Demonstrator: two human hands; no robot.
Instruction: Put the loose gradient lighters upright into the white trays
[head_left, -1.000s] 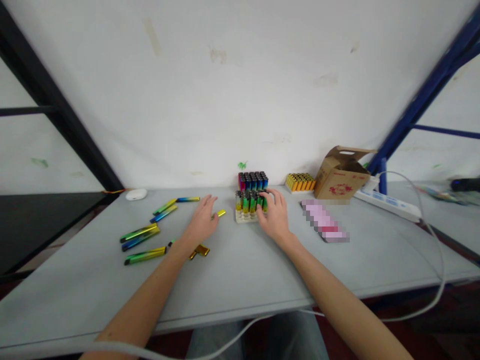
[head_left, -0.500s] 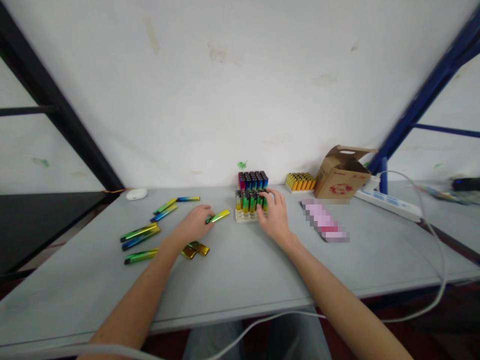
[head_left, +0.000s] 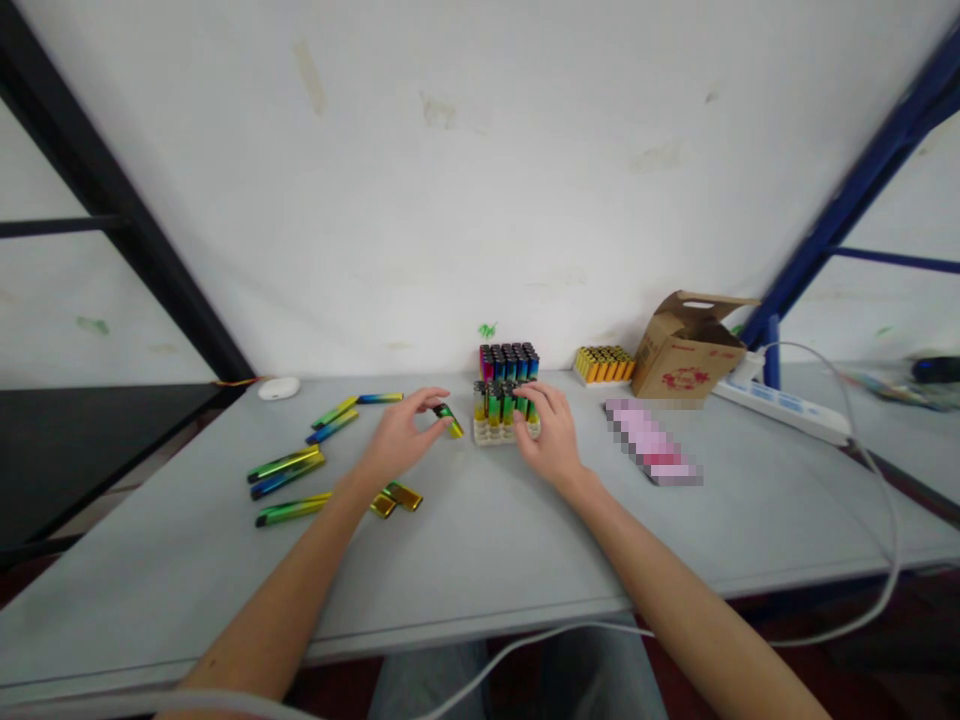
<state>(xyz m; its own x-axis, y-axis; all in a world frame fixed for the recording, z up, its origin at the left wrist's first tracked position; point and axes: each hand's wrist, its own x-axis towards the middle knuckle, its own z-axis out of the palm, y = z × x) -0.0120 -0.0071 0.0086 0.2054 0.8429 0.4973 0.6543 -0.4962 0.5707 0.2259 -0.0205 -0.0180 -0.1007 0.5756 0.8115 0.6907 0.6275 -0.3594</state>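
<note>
My left hand pinches a shiny green-and-yellow tube with a black end between thumb and fingertips. This tube tilts above the table, just left of a white rack with holes. In the rack's back rows stand several green-and-yellow tubes with black tops, while holes show along its front. At the rack's right side, my right hand has its thumb and fingers curled round the rightmost standing tubes, partly hiding them. Several similar tubes lie loose left of my left arm.
Behind the rack stands a block of blue and pink tubes. Right of it are a tray of yellow cylinders, an open cardboard box, a power strip and a blurred pink phone-like item. A white case sits far left.
My left hand has lifted slightly and turned the held tube, whose black end now points up and yellow end down towards the right. My right hand stays at the rack.
</note>
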